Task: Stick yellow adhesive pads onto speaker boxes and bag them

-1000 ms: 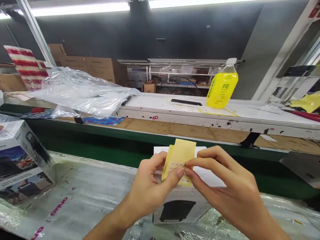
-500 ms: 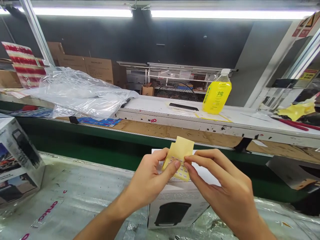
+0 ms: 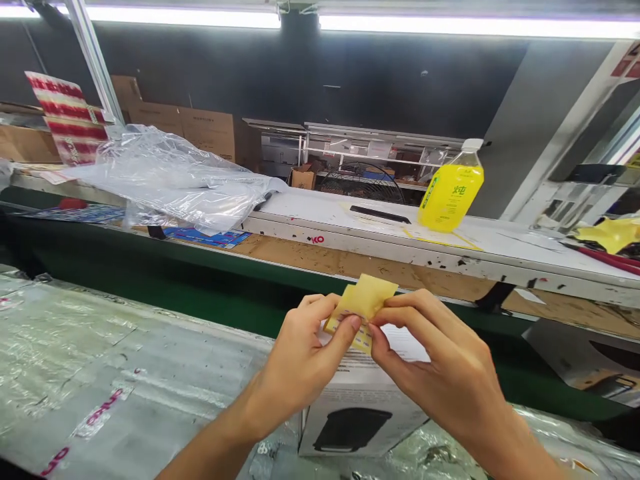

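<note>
My left hand (image 3: 300, 360) and my right hand (image 3: 440, 373) meet in the lower middle of the view. Both pinch a small yellow sheet of stickers (image 3: 364, 301), folded over at its top. The left thumb and forefinger grip its left side, and the right fingertips pinch at its lower right part. Just below the hands stands a white product box (image 3: 360, 420) with a black appliance printed on its front. It rests on a surface covered with clear plastic film (image 3: 125, 373).
A green conveyor belt (image 3: 150, 280) runs behind the box. Beyond it is a white shelf (image 3: 380, 233) with a yellow bottle (image 3: 450, 193), a crumpled clear plastic bag (image 3: 170, 180) and yellow cloth (image 3: 613, 233). Another box (image 3: 590, 353) lies at the right edge.
The printed box at the far left has gone out of view. The sticker sheet has folded down lower between my fingers, and the hands stay pinched on it.
</note>
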`<act>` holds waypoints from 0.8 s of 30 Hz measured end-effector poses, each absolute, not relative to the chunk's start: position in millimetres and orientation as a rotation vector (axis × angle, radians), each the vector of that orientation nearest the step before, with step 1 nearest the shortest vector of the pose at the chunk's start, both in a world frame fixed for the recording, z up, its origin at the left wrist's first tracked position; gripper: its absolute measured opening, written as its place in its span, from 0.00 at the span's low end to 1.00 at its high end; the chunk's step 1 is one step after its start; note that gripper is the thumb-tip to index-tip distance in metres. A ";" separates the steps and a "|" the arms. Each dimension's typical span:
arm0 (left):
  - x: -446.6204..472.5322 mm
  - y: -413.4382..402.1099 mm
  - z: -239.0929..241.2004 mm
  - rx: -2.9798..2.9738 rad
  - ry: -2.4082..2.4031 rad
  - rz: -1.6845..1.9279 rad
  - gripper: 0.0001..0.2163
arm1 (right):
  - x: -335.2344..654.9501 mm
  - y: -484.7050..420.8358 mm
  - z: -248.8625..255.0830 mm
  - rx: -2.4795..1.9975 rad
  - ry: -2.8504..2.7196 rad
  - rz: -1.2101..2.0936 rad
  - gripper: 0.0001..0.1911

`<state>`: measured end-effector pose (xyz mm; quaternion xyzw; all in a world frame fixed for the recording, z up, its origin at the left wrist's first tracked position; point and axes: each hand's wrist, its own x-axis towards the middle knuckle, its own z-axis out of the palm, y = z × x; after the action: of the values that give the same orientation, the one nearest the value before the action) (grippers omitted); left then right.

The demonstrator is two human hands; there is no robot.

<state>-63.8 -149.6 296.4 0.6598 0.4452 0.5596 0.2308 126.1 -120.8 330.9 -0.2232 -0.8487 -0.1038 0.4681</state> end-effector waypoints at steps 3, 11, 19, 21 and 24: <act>-79.2 -141.7 288.7 1.588 1.190 1.705 0.10 | 123.0 -119.8 346.3 -0.659 -2.257 0.205 0.05; -122.6 -111.7 199.1 0.919 0.947 1.869 0.18 | 98.0 -113.5 367.2 -0.880 -2.716 0.810 0.07; -128.0 -117.2 81.9 0.565 1.114 1.712 0.21 | 85.8 -113.9 355.2 -0.845 -2.711 0.647 0.08; -130.7 -121.0 60.8 0.513 1.157 1.684 0.22 | 85.1 -113.7 355.1 -0.831 -2.721 0.613 0.09; -136.0 -125.5 32.1 0.448 1.200 1.639 0.23 | 84.2 -112.8 357.5 -0.815 -2.759 0.586 0.09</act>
<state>-136.0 -125.5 32.1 0.1859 0.4976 0.6796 0.5059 84.2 -112.8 357.5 -0.2763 -0.9347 0.1985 0.1027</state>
